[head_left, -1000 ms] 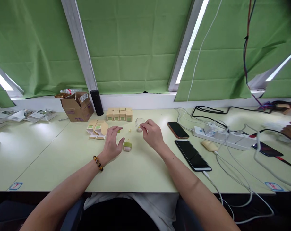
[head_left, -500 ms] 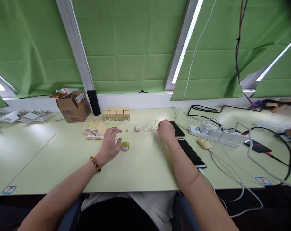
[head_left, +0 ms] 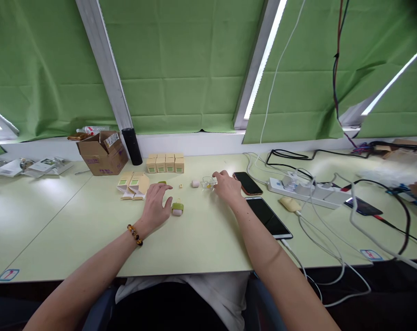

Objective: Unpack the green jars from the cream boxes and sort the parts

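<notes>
My right hand (head_left: 227, 186) is closed with its fingertips on a small clear plastic piece (head_left: 213, 182). A second clear plastic piece (head_left: 206, 184) sits right beside it, and I cannot tell where one ends and the other begins. My left hand (head_left: 156, 202) rests over the table with thumb and fingers apart, holding nothing. Just right of its thumb lies a small green holder with a pale pink roller (head_left: 177, 209). Another green piece (head_left: 162, 182) is partly hidden behind the left fingers. A loose pale pink cylinder (head_left: 195, 183) and a tiny yellow part (head_left: 180, 186) lie between the hands.
Two open paper boxes (head_left: 133, 186) lie left of my left hand, with several small closed boxes (head_left: 165, 163) behind. A cardboard carton (head_left: 103, 154) and black cylinder (head_left: 132, 146) stand back left. Phones (head_left: 269, 216), a power strip (head_left: 308, 192) and cables crowd the right.
My right hand has moved left with the clear plastic piece, bringing it up to the other clear piece. My left hand has stayed nearly still.
</notes>
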Demonstrator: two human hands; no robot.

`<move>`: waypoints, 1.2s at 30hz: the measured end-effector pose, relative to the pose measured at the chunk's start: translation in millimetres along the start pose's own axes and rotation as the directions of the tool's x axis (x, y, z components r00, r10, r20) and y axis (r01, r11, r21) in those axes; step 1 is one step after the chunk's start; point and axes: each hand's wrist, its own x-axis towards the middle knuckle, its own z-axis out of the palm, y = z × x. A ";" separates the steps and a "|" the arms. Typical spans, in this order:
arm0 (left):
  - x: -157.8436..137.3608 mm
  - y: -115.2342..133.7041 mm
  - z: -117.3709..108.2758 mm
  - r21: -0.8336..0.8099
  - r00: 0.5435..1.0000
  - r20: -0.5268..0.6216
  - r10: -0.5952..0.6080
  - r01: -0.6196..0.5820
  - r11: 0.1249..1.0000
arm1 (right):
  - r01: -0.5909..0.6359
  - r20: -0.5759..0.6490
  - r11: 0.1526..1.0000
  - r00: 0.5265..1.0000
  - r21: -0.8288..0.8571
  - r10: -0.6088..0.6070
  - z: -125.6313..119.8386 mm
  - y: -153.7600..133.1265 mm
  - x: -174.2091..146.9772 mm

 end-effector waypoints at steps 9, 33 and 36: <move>-0.4 -2.2 1.1 0.019 1.000 0.014 -0.001 0.001 1.000 | 0.049 0.037 0.998 0.998 0.036 -0.050 12.9 -13.4 4.8; -0.8 -5.5 3.4 0.042 1.000 0.005 -0.024 0.024 0.999 | -0.039 -0.116 0.991 0.992 0.132 0.055 24.4 -28.0 16.2; -0.5 -6.5 3.6 0.017 0.999 0.022 -0.048 0.048 0.999 | -0.027 -0.250 0.977 0.965 0.213 0.081 8.6 -28.7 12.2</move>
